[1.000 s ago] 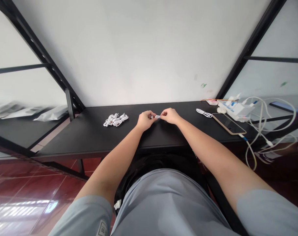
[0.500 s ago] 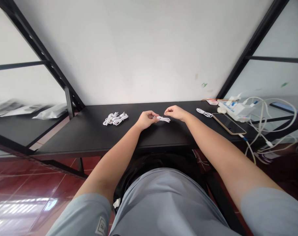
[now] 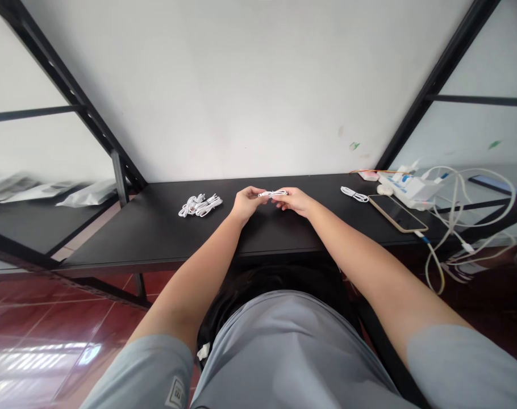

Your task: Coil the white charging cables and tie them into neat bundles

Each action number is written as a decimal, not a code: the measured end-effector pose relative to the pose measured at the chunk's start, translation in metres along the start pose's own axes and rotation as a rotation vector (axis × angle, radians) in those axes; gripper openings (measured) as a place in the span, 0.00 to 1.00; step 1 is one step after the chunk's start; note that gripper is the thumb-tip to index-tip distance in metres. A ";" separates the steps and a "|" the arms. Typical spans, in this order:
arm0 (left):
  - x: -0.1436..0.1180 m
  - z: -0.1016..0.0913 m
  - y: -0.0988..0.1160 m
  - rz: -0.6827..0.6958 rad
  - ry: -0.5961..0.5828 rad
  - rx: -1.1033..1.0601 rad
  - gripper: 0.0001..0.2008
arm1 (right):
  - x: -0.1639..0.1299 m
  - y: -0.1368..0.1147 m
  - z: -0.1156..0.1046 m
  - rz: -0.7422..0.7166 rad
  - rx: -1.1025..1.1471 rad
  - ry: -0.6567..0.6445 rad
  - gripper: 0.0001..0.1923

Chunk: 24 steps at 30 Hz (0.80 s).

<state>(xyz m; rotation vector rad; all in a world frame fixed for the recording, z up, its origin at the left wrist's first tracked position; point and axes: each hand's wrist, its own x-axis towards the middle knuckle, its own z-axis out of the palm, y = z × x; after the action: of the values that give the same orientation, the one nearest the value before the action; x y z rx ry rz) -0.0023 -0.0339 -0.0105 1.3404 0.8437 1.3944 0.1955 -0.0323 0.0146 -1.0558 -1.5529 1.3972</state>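
Note:
A bundled white cable point(image 3: 272, 193) is held just above the black table point(image 3: 156, 238), between my two hands. My left hand point(image 3: 247, 204) pinches its left end between thumb and fingers. At the other end, my right hand point(image 3: 295, 200) grips it with the fingertips. The coils lie sideways, and their ends are partly covered by my fingers. To the left of my hands rests a small pile of similar white cable bundles point(image 3: 200, 205). One more coiled white cable point(image 3: 354, 195) lies by itself to the right.
On the right, a phone point(image 3: 398, 213) is plugged into a charging cable. Behind it stands a white power strip point(image 3: 412, 190) with chargers and tangled white cords point(image 3: 455, 199). Black metal frame posts point(image 3: 121, 179) rise at both sides. Plastic bags point(image 3: 88, 194) lie on the left shelf.
My right hand has moved left and closed on the right end of the cable bundle. The bundle has shifted slightly left and up with my left hand.

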 end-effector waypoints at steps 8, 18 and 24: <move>0.003 -0.001 0.002 0.013 0.164 -0.145 0.20 | 0.010 0.012 0.003 -0.002 -0.185 0.349 0.04; 0.001 -0.003 -0.003 0.008 0.007 -0.037 0.21 | 0.001 0.006 0.016 -0.016 0.094 0.183 0.11; -0.001 -0.001 -0.003 0.018 -0.019 -0.002 0.21 | 0.004 0.015 0.011 -0.067 0.153 0.172 0.13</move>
<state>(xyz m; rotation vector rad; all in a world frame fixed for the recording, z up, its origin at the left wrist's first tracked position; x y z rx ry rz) -0.0026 -0.0336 -0.0134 1.3609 0.8196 1.3937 0.1856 -0.0320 -0.0013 -0.9947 -1.3248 1.3211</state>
